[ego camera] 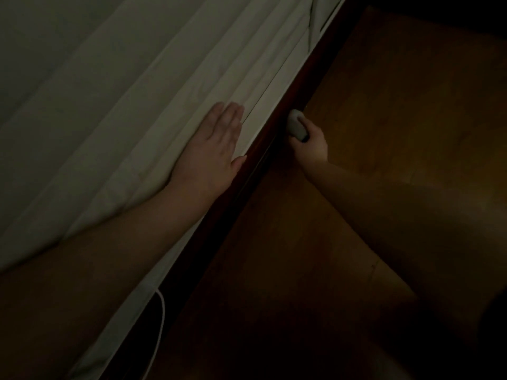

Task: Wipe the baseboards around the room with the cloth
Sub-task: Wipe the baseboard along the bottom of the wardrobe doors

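Observation:
The scene is dim. My right hand [311,145] grips a small pale grey cloth [296,124] and presses it against a dark reddish-brown wooden board [258,165] that runs diagonally from top right to bottom left, down by the floor. My left hand [216,145] lies flat with straight fingers on the white sheet [123,105] of a bed, close to its edge just above that dark board. Part of the cloth is hidden inside my right fist.
A brown wooden floor [397,105] fills the right half. A white cable [162,319] hangs over the bed's edge at the lower left. The bed fills the left half. A dark shape sits at the bottom right corner.

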Motion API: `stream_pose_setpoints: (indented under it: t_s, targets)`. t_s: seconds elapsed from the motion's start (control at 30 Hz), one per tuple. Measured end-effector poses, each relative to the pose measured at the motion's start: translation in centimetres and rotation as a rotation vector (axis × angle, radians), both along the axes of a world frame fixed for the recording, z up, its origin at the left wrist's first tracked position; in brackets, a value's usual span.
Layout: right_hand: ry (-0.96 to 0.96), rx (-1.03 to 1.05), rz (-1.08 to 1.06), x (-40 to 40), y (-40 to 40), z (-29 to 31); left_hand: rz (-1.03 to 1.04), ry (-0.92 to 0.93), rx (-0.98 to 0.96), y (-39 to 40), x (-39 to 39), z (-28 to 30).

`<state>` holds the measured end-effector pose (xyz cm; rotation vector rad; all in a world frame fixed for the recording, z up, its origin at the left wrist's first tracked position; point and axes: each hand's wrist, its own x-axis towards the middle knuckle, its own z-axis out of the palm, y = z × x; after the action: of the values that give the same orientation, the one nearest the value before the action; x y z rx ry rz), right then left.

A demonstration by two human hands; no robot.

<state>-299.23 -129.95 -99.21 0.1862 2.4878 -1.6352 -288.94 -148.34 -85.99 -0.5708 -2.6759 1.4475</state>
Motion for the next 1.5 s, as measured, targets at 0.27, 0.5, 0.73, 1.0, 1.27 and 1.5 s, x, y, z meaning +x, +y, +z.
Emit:
stream_pose_setpoints:
  t_s: [0.27,0.5,0.73,1.0,1.27,1.5]
  targets:
    - [0.09,0.174,0.145,3.0,-1.5,0.2,-0.028,0.02,-0.032,0.4,-0.1,-0.1]
    - [0.034,0.063,0.343,14.9,-4.8,0.0,-0.032,0.017,-0.022,0.8,0.1,0.0]
    - [-0.092,-0.068,0.342,23.4,-8.8,0.0,-0.039,-0.001,0.004,0.2,0.4,0.0]
    - [-0.091,-0.128,0.468,24.0,-7.4,-1.5,-0.038,-0.021,-0.02,-0.1,0.5,-1.0]
    - [-0.275,-0.224,0.731,25.5,-6.8,-1.7,-0.005,-0.105,-0.02,0.2,0.0,-2.1]
    - [-0.195,-0.055,0.704,16.7,-3.9,-0.7,-0.016,-0.135,-0.058,0.1,-0.3,-3.5]
